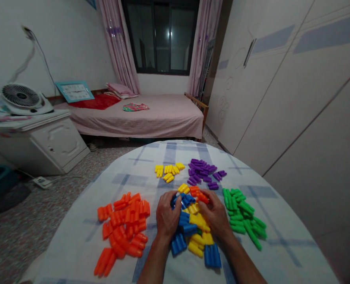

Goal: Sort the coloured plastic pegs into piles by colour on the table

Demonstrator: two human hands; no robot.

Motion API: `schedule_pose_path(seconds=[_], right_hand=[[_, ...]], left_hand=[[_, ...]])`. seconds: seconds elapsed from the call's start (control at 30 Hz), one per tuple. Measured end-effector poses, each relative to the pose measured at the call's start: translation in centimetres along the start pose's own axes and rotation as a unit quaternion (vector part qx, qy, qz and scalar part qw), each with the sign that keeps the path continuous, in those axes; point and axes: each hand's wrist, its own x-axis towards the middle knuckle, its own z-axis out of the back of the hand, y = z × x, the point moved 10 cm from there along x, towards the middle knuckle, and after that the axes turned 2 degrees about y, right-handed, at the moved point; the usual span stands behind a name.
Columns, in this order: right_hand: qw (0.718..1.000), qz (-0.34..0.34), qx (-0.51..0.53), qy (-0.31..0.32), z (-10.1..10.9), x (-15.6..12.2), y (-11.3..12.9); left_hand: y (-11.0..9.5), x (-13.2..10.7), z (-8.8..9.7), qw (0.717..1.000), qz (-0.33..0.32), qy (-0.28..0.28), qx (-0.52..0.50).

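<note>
My left hand (166, 215) has its fingers curled around blue plastic pieces (187, 200) at the left side of a mixed pile. In my right hand (215, 213), thumb and fingers close on an orange plastic piece (203, 197) at the pile's far right edge. The pieces look like short tubes joined side by side. Between my forearms lie yellow pieces (199, 221) mixed with more blue ones (213, 256). Left of my left hand spreads an orange heap (127, 221). Green pieces (240, 213) lie just right of my right hand. My fingertips are partly hidden.
A checked cloth covers the round table (83, 225). Toward its far side are a purple heap (201, 169) and a small yellow group (170, 170). Beyond stand a bed (163, 114), a cabinet with a fan (23, 96), and a tall wardrobe (281, 98) at right.
</note>
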Motion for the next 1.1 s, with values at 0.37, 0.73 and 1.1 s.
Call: schedule_pose_path(seconds=[0.37,0.73,1.1], right_hand=[[0.992,0.013,-0.126,0.020,-1.2,0.2,-0.3],[0.981,0.019,-0.195,-0.011,-0.7,0.3,-0.1],[0.974,0.028,-0.226,-0.001,-0.4,0.3,-0.4]], left_hand=[[-0.1,0.1,0.4,1.000,-0.001,-0.020,0.015],[0.2,0.2,0.2,1.000,0.009,-0.009,0.010],[0.3,0.2,0.1,1.000,0.016,-0.001,-0.002]])
